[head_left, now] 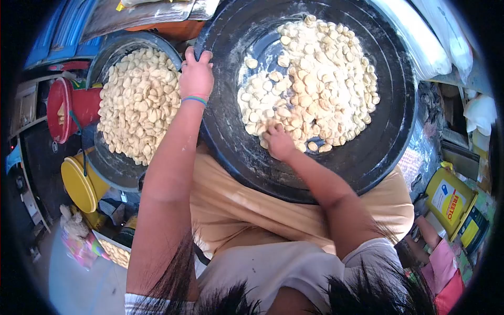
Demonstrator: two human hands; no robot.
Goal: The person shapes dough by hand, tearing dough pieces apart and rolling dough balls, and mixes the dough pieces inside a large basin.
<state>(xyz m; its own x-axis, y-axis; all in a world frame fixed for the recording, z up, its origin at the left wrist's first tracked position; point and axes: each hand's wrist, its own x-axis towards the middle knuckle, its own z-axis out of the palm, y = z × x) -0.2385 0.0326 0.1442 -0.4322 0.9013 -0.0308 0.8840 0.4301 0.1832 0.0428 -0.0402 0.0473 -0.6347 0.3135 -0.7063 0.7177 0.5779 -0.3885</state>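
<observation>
A wide black basin [231,152] rests tilted across the person's lap, with many small, round, flattened dough pieces [336,73] dusted in white flour inside. My left hand [197,76], with coloured bands at its wrist, is closed over the basin's left rim. Inside the basin, my right hand [279,143] touches the near left edge of the dough pieces. Its fingers are bent and slightly apart, and no piece shows in its grasp. Just left of my left hand stands a grey tub [118,170] heaped with similar pale pieces [139,105].
Left of the grey tub are a red bucket [60,110] and a yellow lidded bucket [79,184]. White plastic sacks [420,42] lie at the upper right. A yellow container [446,202] stands at the right, near another person's pink clothing [443,262].
</observation>
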